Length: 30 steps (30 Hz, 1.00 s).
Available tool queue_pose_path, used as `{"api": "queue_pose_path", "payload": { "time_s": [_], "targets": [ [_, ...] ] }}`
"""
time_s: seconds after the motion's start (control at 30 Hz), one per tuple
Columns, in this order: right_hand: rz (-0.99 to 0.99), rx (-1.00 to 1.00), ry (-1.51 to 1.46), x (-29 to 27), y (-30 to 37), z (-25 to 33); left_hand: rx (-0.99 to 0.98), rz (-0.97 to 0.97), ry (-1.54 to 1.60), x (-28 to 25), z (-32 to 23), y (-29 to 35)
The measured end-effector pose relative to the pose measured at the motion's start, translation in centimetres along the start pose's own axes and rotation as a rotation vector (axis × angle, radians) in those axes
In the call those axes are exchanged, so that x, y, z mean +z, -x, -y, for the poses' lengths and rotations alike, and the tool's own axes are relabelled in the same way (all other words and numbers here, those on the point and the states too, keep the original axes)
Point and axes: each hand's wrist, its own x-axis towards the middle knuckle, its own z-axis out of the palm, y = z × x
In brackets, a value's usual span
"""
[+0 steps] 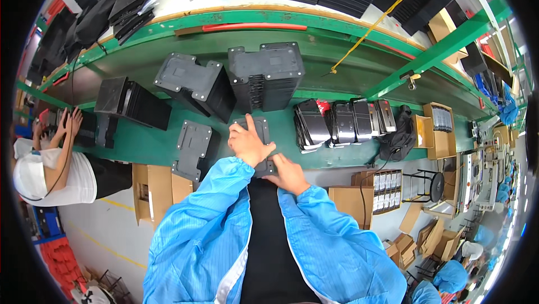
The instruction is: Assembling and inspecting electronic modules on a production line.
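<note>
A dark grey plastic panel (261, 128) with notched sides lies on the green bench straight in front of me. My left hand (250, 143) rests on top of it, fingers stretched and spread, thumb pointing right. At the panel's near right corner, my right hand (289, 174) has its thumb and fingers closed on the edge. The hands hide much of the panel. Just left of it lies a short stack of matching panels (195, 144). Behind stand two tall stacks, the left stack (190, 73) and the right stack (265, 63).
Bundles of black flat parts (312, 127) stand to the right, beside a black bag (397, 135) and a cardboard box (441, 130). More black parts (132, 101) stand left, near a co-worker (53, 169). A yellow cord (382, 17) hangs over the bench.
</note>
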Motion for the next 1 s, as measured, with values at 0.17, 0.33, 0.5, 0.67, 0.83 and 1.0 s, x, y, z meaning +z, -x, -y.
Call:
{"api": "queue_pose_path", "payload": {
  "time_s": [0.17, 0.33, 0.5, 0.67, 0.83, 1.0],
  "targets": [
    [-0.017, -0.019, 0.106, -0.3, -0.7, 0.4, 0.222, -0.050, 0.616, 0.5, 8.8, -1.0],
    [-0.039, 0.183, 0.094, -0.3, -4.0, 3.6, 0.238, -0.261, 0.203, -2.3, 17.1, 0.5],
    [0.010, 0.246, 0.649, 2.8, -8.3, 8.4, 0.178, -0.244, 0.117, -0.1, 20.5, -2.0],
    [0.169, 0.329, 0.696, 3.0, -9.7, 8.4, 0.168, -0.248, 0.155, 0.3, 20.2, -2.5],
    [0.131, 0.263, 0.262, -3.2, -10.5, 6.6, 0.195, -0.267, 0.175, 0.9, 20.4, -2.9],
    [-0.038, 0.282, 0.132, -9.8, -6.6, 2.3, 0.211, -0.254, 0.215, 1.4, 21.8, -2.8]
  ]
}}
